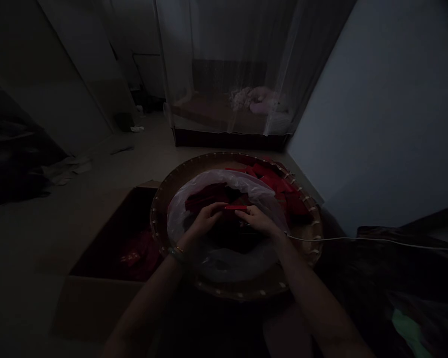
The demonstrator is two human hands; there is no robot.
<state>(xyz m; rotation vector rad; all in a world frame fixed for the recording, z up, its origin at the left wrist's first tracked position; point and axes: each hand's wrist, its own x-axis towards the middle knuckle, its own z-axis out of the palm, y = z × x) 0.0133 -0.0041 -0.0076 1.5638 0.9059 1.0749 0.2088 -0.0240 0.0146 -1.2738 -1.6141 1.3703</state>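
The room is dim. My left hand and my right hand meet over an open clear plastic bag, and together they pinch a small flat red piece between their fingertips. The bag holds more dark red pieces and sits in a round woven tray. A heap of red pieces lies on the tray's far right side. Bangles circle my left wrist.
An open cardboard box with red items inside stands on the floor left of the tray. A white cord runs off to the right. A low bed under a net curtain stands at the back, a wall on the right.
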